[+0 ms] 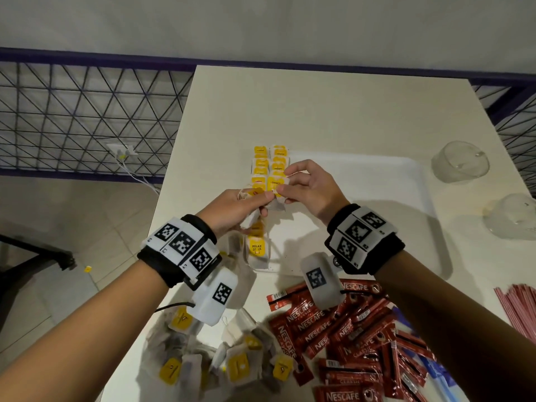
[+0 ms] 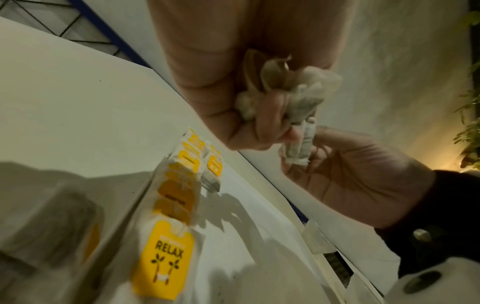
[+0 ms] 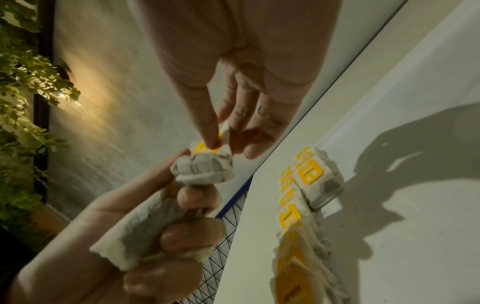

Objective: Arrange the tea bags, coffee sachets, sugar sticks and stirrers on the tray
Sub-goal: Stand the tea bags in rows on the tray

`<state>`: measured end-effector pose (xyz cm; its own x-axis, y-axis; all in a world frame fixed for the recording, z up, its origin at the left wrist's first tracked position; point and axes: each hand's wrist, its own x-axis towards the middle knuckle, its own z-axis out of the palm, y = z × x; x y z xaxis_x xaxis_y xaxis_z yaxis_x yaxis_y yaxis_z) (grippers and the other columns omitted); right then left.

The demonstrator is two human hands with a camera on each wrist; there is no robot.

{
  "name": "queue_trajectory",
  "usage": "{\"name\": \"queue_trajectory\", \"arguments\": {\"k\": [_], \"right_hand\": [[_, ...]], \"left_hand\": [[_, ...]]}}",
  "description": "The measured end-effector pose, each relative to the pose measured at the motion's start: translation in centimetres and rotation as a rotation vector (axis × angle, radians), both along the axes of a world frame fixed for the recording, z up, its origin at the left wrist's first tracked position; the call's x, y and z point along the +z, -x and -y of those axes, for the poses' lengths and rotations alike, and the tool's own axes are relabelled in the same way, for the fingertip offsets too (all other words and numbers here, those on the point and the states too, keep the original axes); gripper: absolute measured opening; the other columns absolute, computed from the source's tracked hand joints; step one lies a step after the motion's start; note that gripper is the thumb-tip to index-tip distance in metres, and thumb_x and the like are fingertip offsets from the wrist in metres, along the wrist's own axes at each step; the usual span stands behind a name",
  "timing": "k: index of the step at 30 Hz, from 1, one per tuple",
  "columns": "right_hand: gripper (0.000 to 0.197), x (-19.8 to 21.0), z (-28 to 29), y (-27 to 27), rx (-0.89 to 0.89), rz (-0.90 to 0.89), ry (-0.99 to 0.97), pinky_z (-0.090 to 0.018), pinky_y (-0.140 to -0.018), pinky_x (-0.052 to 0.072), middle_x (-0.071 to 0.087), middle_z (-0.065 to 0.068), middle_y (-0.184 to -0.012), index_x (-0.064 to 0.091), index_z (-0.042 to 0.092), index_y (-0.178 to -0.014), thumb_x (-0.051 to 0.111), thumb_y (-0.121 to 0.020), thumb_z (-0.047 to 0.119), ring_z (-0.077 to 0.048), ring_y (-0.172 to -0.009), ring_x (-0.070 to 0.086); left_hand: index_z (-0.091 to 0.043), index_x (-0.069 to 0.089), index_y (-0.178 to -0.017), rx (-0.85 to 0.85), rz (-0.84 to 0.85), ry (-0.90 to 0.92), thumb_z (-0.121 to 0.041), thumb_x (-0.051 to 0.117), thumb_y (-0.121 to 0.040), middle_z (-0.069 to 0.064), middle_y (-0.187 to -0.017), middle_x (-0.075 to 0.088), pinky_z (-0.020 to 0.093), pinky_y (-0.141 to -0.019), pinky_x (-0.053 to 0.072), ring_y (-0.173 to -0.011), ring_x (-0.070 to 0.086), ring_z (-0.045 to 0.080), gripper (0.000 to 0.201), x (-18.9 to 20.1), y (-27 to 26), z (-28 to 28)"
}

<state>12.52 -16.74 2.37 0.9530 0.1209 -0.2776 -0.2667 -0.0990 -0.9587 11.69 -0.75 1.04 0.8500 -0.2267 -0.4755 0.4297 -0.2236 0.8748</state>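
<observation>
My left hand [image 1: 265, 203] grips a small bunch of crumpled tea bags [image 2: 293, 88] above the left edge of the white tray [image 1: 377, 181]. My right hand [image 1: 285, 181] pinches one tea bag with a yellow tag [image 1: 277, 188] by thumb and forefinger, right at the left hand's fingertips; the right wrist view shows that tea bag [image 3: 205, 164] touching both hands. Two columns of yellow-tagged tea bags [image 1: 269, 161] lie along the tray's left side, the nearest one tagged RELAX [image 1: 256, 250].
A loose pile of tea bags [image 1: 232, 361] lies near the table's front left. Red Nescafe sachets [image 1: 342, 338] are heaped beside it, with blue-white packets [image 1: 435, 369] under them. Red stirrers [image 1: 519, 303] lie at the right edge. Two clear glasses [image 1: 459, 162] [image 1: 513, 216] stand right of the tray.
</observation>
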Motion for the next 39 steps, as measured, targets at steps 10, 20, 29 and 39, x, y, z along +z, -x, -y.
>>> {"name": "queue_trajectory", "arguments": {"k": [10,20,29,39], "right_hand": [[0.032,-0.7,0.7,-0.9,0.043,-0.032,-0.042,-0.015,-0.065,0.054,0.059,-0.008,-0.072,0.058,-0.006,-0.113,0.062,-0.082,-0.006,-0.004,-0.057,0.059],[0.016,-1.5,0.4,-1.9,0.05,-0.087,-0.011,-0.016,-0.066,0.053,0.06,-0.005,-0.077,0.06,0.013,-0.076,0.062,-0.083,-0.001,-0.013,-0.072,0.057],[0.018,-4.4,0.6,-2.7,0.022,-0.158,0.177,-0.018,-0.056,0.045,0.058,0.002,-0.064,0.055,0.015,-0.071,0.063,-0.083,0.004,-0.002,-0.043,0.051],[0.007,-6.3,0.3,-4.6,-0.055,-0.1,0.332,-0.025,-0.076,0.049,0.062,-0.002,-0.078,0.066,0.008,-0.089,0.066,-0.082,0.011,-0.013,-0.073,0.06]], "left_hand": [[-0.008,0.05,-0.059,0.085,-0.035,0.057,-0.02,0.05,-0.095,-0.002,-0.045,0.046,0.011,-0.035,0.03,-0.033,0.038,0.008,0.038,-0.6,-0.9,-0.1],[-0.013,0.056,-0.063,-0.04,-0.023,-0.028,-0.016,0.057,-0.091,-0.009,-0.051,0.054,0.015,-0.036,0.028,-0.042,0.04,0.01,0.029,-1.5,-1.3,-0.3],[-0.016,0.058,-0.071,-0.049,-0.083,-0.174,-0.025,0.053,-0.094,-0.008,-0.048,0.051,0.014,-0.035,0.029,-0.034,0.042,0.002,0.025,-1.9,-2.0,0.1],[-0.014,0.056,-0.092,0.118,-0.144,-0.073,-0.03,0.05,-0.095,0.003,-0.059,0.043,0.015,-0.036,0.035,-0.032,0.037,0.006,0.017,-2.2,-2.9,-1.3]]}}
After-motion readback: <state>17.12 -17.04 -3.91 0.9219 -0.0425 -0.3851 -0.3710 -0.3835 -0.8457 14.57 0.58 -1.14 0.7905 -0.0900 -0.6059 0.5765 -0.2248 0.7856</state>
